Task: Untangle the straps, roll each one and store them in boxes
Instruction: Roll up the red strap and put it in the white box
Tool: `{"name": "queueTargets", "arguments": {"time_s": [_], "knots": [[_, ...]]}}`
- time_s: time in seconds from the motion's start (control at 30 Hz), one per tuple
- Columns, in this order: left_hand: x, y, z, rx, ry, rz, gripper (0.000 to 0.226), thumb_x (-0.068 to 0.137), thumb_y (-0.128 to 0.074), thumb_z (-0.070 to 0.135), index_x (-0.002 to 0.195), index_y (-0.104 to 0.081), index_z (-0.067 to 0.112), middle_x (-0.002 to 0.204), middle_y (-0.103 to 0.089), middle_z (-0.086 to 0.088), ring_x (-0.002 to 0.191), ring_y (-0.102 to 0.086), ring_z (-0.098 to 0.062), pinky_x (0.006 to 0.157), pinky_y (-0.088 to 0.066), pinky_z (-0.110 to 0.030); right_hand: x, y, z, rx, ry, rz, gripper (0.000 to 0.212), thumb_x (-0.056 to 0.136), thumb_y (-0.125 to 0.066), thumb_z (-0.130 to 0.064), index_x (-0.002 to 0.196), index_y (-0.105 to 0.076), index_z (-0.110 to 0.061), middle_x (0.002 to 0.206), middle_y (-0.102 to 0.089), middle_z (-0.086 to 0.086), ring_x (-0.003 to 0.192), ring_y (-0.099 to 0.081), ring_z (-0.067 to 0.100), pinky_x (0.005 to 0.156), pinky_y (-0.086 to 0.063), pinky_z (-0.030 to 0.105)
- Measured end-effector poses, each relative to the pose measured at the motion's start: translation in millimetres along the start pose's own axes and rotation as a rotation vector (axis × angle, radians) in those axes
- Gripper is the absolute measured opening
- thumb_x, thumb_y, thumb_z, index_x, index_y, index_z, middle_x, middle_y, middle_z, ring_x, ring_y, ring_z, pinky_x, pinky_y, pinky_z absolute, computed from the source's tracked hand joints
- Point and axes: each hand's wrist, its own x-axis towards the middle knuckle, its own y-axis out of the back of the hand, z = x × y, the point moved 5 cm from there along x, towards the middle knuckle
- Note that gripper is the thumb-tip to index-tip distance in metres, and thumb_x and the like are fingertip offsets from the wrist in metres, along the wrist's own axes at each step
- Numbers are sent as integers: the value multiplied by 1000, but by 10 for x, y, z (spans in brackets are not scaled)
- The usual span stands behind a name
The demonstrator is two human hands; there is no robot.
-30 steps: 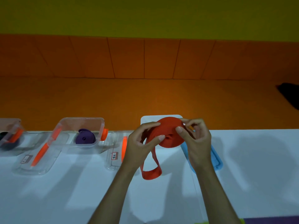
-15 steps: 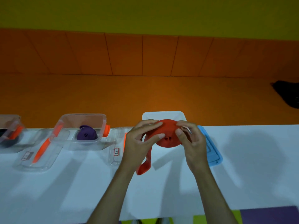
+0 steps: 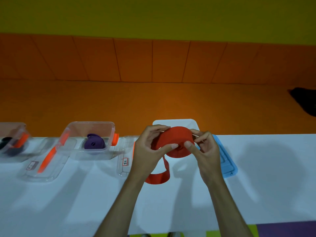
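Hands: left hand (image 3: 147, 151), right hand (image 3: 205, 151) grip clamped on one red strap roll (image 3: 176, 139); one purple roll (image 3: 94, 143) boxed.

Open table (image 3: 273, 177) lies from three to six o'clock of the hands. At nine stand a clear lid (image 3: 125, 156) and purple-strap box (image 3: 92, 139); at three, a blue lid (image 3: 227, 165).

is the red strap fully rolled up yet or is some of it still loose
Not fully rolled. Most of the red strap is a thick coil held between the left hand and right hand, but a loose tail hangs down onto the white table.
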Motion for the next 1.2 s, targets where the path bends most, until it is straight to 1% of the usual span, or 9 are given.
{"name": "queueTargets", "arguments": {"time_s": [0.2, 0.33, 0.47, 0.53, 0.67, 0.83, 0.97, 1.1, 1.2], "knots": [[-49, -26, -84, -62, 35, -17, 47, 76, -87, 13, 120, -73, 22, 121, -75, 7, 119, -69, -16, 92, -60, -28, 14, 74, -20, 57, 1, 57, 20, 82, -79, -26, 86, -60, -23, 113, -72, -3, 113, -68, 20, 89, -61, 45], [48, -63, -11, -65, 9, -1, 37, 76, -88, 10, 110, -75, 18, 112, -77, 3, 112, -72, -19, 86, -60, -27, -8, 108, 8, 7, -34, -16, 40, 82, -85, -33, 90, -51, -12, 121, -71, -14, 116, -68, 13, 80, -61, 29], [26, -172, -52, -23, 12, -61, 40, 77, -88, 11, 111, -74, 26, 117, -75, 10, 118, -69, -14, 94, -59, -27, 119, 56, -153, 11, 5, 39, 41, 76, -89, -28, 98, -55, -28, 102, -68, -17, 102, -68, 11, 79, -62, 40], [18, -194, -87, 13, 15, -87, 47, 78, -88, 16, 119, -72, 32, 122, -73, 13, 121, -67, -13, 93, -57, -23, 115, 63, -141, 10, 10, 40, 39, 80, -87, -34, 106, -59, -37, 109, -67, -18, 109, -67, 13, 83, -62, 41], [55, -241, -24, -32, 7, -26, 45, 79, -88, 11, 117, -73, 28, 118, -74, 14, 117, -68, -10, 90, -57, -22, 51, 208, 5, 25, -17, 12, 32, 87, -77, -35, 113, -60, -25, 120, -70, -1, 118, -66, 25, 90, -60, 38], [50, -284, -102, 3, 4, -76, 35, 82, -86, 12, 114, -76, 23, 128, -72, 7, 125, -65, -16, 95, -59, -30, 166, 188, -126, 9, 34, -13, 35, 81, -89, -29, 100, -59, -23, 111, -71, -2, 110, -68, 17, 88, -60, 33], [6, -302, -168, 84, 57, -117, 48, 81, -88, 19, 123, -74, 38, 123, -70, 12, 122, -65, -16, 95, -60, -33, 84, 251, -62, -32, 47, 21, 14, 88, -74, -27, 99, -66, -31, 107, -70, -12, 108, -65, 8, 89, -56, 31], [62, -341, -37, 36, 22, -75, 50, 76, -92, 12, 119, -72, 26, 120, -73, 11, 119, -67, -15, 92, -60, -29, 62, 360, 56, 4, -8, -30, 28, 84, -82, -27, 94, -58, -17, 120, -72, 0, 118, -67, 21, 91, -58, 40], [38, -353, -30, 31, 34, -64, 47, 76, -90, 15, 117, -70, 26, 118, -73, 13, 116, -69, -12, 87, -59, -26, 147, 323, -62, -23, 16, -51, 29, 78, -86, -25, 88, -59, -25, 112, -73, 1, 112, -69, 22, 86, -61, 37]]}}
